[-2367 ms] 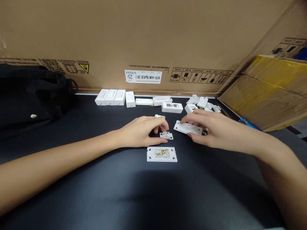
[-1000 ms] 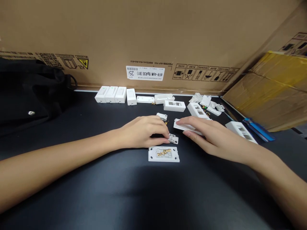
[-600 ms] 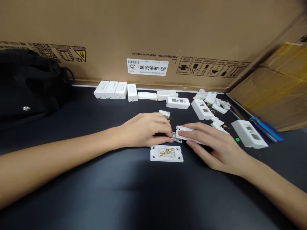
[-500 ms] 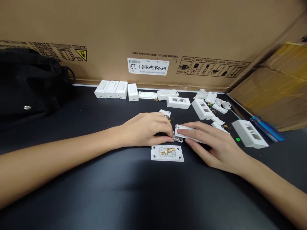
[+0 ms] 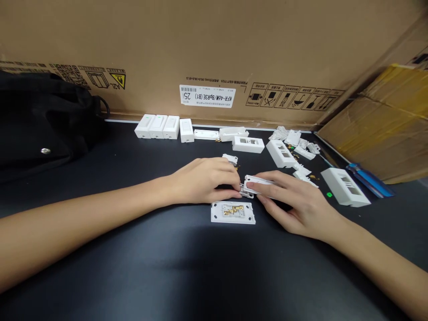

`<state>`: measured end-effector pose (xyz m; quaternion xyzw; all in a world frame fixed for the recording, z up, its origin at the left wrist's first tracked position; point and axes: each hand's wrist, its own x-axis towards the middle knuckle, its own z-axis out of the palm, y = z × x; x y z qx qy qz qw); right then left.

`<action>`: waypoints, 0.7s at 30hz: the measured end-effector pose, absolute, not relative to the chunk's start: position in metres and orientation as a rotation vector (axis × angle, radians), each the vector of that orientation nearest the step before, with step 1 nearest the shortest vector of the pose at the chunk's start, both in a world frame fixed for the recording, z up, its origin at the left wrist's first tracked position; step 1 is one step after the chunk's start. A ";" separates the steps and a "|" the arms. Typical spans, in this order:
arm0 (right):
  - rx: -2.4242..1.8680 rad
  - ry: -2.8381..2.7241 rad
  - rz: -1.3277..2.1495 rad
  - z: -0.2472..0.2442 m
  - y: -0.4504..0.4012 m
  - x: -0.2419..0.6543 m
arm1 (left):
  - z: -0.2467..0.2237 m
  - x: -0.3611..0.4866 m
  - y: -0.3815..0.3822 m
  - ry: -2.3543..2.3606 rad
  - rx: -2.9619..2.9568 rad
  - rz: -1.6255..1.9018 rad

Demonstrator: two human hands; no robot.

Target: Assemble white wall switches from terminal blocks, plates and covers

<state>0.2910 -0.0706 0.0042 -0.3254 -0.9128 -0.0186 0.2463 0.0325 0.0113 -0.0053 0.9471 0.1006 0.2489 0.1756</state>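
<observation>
My left hand (image 5: 212, 180) pinches the left end of a small white part (image 5: 246, 191) between thumb and fingers. My right hand (image 5: 294, 200) grips a white rectangular plate (image 5: 259, 182), whose left end overlaps that small part. Just below both hands, a white base plate (image 5: 217, 217) lies flat with brass contacts (image 5: 234, 210) in its middle. Behind my left fingers sits another small white piece (image 5: 230, 159), with a bit of brass beside it. The right end of the plate is hidden under my right fingers.
White switch housings (image 5: 144, 127) line the back. Open white frames (image 5: 248, 144) and loose white pieces (image 5: 293, 137) lie back right, near a blue-handled screwdriver (image 5: 371, 179). Cardboard boxes (image 5: 214, 44) border the back and right; a black bag (image 5: 43, 125) is at left.
The camera view has shifted slightly. Both hands keep nearly the same positions and grips.
</observation>
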 end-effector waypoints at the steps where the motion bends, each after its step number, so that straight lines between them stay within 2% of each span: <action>1: -0.887 -2.497 -0.057 0.004 -0.071 0.291 | -0.005 0.033 0.011 0.289 2.680 0.700; 21: -0.986 -2.495 0.136 0.002 -0.075 0.291 | -0.004 0.030 0.009 0.280 2.736 0.662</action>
